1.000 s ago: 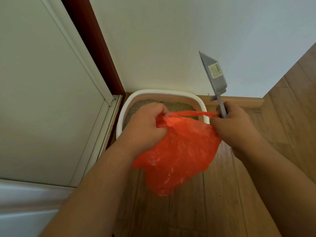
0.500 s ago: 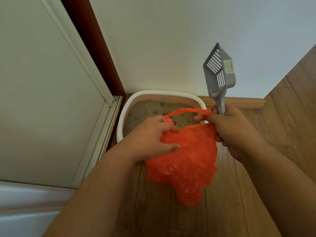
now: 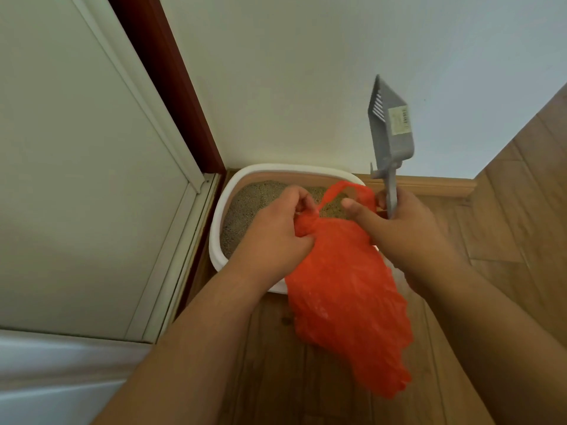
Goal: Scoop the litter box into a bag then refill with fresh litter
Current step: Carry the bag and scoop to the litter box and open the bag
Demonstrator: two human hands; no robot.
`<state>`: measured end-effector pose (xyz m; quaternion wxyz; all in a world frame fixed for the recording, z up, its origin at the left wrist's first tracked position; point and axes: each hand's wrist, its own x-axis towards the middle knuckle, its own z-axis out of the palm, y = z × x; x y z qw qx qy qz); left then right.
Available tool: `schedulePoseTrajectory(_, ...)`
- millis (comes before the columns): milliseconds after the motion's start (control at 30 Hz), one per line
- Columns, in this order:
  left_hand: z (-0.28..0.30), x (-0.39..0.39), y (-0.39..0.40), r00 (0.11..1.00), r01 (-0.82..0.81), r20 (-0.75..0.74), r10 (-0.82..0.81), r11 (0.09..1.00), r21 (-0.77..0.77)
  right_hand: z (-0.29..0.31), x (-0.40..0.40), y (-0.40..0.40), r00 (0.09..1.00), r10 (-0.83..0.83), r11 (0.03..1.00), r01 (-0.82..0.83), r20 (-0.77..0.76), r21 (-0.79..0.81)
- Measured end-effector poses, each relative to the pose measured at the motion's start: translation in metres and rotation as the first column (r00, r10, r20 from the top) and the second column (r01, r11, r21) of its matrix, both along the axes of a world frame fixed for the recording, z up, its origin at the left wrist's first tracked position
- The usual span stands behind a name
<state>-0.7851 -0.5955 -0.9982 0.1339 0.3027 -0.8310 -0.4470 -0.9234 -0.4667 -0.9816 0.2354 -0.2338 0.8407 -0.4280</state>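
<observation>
Since a moment ago the orange bag [image 3: 343, 289] hangs longer, left hand [image 3: 276, 237] curled gripping its bunched neck, right hand [image 3: 399, 228] clenching scoop [image 3: 391, 133] handle and bag loop above the litter box [image 3: 219, 216].

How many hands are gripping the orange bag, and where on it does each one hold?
2. The left hand bunches the orange bag near its top; the right hand pinches its handle loop while also holding the grey scoop.

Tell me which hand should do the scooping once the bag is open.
Right. The right hand already holds the scoop by its handle above the litter box, while the left hand grips the bag.
</observation>
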Motion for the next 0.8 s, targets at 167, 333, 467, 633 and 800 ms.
schedulePoseTrajectory(167,-0.005,-0.006,0.014,0.987,0.142,-0.101,-0.121,0.962,0.233,-0.007,0.004,-0.002,0.952,0.149,0.984,-0.117,0.266,-0.133)
schedulePoseTrajectory(333,0.003,-0.011,0.022,0.957,0.214,-0.286,-0.056,0.801,0.559,-0.002,-0.004,-0.002,0.879,0.232,0.938,-0.088,0.416,-0.336)
schedulePoseTrajectory(467,0.002,-0.007,0.009,0.984,0.013,-0.171,0.055,0.929,0.371,-0.008,-0.008,0.000,0.923,0.167,0.974,-0.100,0.346,-0.204)
schedulePoseTrajectory(633,-0.012,0.005,-0.015,0.911,0.205,0.392,-0.125,0.964,-0.168,-0.006,-0.008,-0.003,0.903,0.140,0.970,-0.043,0.405,-0.240)
schedulePoseTrajectory(800,-0.019,0.008,-0.014,0.722,0.407,0.659,-0.210,0.899,-0.160,-0.006,-0.014,-0.001,0.873,0.050,0.969,0.075,0.486,-0.235)
